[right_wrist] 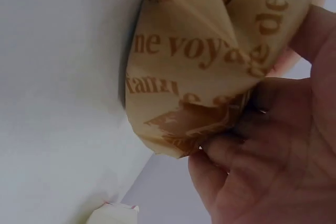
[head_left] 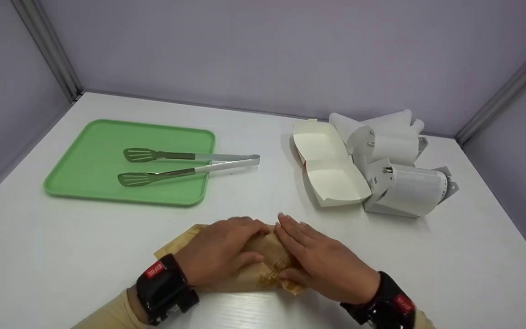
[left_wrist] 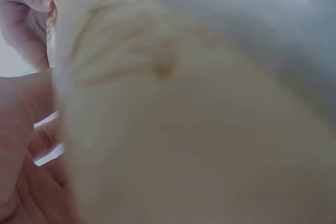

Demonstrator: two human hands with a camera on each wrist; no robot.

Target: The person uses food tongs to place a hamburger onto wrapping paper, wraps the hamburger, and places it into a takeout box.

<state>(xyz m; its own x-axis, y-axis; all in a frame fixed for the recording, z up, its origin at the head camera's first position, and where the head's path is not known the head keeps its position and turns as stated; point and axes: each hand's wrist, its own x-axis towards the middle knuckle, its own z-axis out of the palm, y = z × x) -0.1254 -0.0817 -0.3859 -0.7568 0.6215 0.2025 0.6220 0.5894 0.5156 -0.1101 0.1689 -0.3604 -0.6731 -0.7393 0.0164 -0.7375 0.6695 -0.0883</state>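
Observation:
A tan paper wrapper [head_left: 267, 256] with brown printing lies bunched on the white table in front of me. Whatever it encloses is hidden. My left hand [head_left: 222, 246] grips it from the left, fingers over the far side and thumb across the top. At the other end, my right hand [head_left: 324, 262] holds the folded paper between its fingers and thumb. In the right wrist view the wrapper [right_wrist: 194, 51] shows creases and large lettering, with fingertips pressed against its side. Its smooth side [left_wrist: 210, 140] fills much of the left wrist view.
A green tray [head_left: 94, 160] sits at the back left, with metal tongs [head_left: 176, 173] lying spread across it and past its right edge. An open white carton [head_left: 336, 178] rests at the back right, beside white roll-shaped devices [head_left: 409, 187]. Walls enclose the table behind and at both sides.

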